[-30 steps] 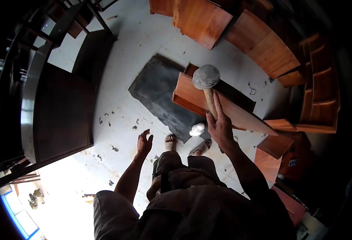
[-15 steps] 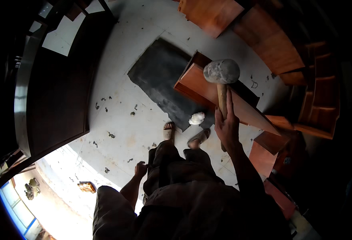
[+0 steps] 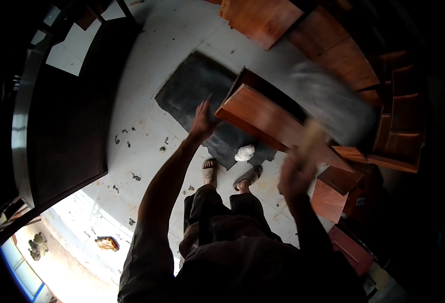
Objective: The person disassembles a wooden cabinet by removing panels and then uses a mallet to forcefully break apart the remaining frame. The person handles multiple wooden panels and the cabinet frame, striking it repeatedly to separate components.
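Note:
My right hand (image 3: 297, 174) is closed round the wooden handle of a mallet (image 3: 333, 101), whose big grey head is smeared by motion on the right. A long reddish-brown wooden box-like piece (image 3: 258, 111), possibly a drawer, lies slantwise on a dark mat (image 3: 182, 91). Close to this piece's left end is my left hand (image 3: 202, 121), fingers stretched out and holding nothing; whether it touches the wood I cannot tell. Near my feet, a crumpled white wad (image 3: 244, 153) rests on the mat's near edge.
Reddish wooden panels (image 3: 263, 20) and a compartmented wooden piece (image 3: 404, 121) stand at the right. Smaller boards (image 3: 329, 199) lie beside my right arm. A large dark cabinet (image 3: 71, 111) fills the left. Debris bits dot the pale floor (image 3: 136, 126).
My left hand has risen from beside my leg to the wooden piece's left end. The mallet has swung to the right and blurred, with my right hand lower and slightly rightward.

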`<move>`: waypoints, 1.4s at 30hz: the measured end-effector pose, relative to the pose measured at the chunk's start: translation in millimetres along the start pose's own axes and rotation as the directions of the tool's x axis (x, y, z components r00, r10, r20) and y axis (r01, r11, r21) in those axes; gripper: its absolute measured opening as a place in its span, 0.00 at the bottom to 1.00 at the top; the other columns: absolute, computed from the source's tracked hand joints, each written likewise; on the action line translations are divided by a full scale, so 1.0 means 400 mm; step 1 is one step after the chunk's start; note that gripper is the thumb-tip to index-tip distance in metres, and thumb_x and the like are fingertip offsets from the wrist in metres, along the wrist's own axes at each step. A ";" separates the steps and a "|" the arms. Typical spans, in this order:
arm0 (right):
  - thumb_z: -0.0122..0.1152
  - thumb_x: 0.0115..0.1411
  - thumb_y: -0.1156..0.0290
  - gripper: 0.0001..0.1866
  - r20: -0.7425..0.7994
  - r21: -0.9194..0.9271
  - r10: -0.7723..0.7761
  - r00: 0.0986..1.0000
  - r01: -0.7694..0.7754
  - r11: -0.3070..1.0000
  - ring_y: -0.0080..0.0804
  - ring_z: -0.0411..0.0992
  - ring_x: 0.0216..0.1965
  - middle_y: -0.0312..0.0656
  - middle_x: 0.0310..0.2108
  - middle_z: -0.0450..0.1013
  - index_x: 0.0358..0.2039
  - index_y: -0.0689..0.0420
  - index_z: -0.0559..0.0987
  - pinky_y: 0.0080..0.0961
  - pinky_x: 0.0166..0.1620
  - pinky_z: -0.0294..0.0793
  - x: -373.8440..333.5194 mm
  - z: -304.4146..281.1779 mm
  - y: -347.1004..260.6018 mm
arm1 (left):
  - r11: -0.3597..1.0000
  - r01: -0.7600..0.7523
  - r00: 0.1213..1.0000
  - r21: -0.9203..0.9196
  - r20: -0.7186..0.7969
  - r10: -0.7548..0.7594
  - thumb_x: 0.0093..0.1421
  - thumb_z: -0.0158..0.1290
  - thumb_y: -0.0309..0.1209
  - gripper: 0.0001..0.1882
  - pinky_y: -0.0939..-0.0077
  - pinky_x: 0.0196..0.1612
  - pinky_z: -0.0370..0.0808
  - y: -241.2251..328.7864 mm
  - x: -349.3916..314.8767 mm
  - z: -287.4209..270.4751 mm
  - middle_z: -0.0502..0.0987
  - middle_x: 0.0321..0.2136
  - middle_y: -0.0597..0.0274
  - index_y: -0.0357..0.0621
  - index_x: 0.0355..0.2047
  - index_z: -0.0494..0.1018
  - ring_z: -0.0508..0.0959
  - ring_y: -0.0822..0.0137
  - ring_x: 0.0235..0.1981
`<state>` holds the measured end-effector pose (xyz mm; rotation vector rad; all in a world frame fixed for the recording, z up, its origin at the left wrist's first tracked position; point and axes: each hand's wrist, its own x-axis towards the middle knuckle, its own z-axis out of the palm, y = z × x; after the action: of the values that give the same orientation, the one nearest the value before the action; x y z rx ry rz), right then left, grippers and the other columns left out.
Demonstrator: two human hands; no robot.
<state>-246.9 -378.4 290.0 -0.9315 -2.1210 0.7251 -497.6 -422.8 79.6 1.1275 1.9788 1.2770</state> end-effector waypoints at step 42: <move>0.53 0.67 0.71 0.33 -0.137 -0.311 0.415 0.899 -0.437 0.844 0.21 0.70 0.27 0.46 0.34 0.73 0.70 0.57 0.54 0.23 0.30 0.72 -0.182 -0.136 0.198 | 1.000 0.012 0.907 -0.026 0.421 0.000 0.52 0.67 0.42 0.18 0.68 0.42 0.75 -0.088 0.301 0.033 0.83 0.33 0.60 0.43 0.38 0.81 0.80 0.65 0.35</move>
<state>-137.5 -377.7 239.2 -1.6297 -2.0325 0.5359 -562.2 -320.8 43.2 1.2590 1.6342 0.9540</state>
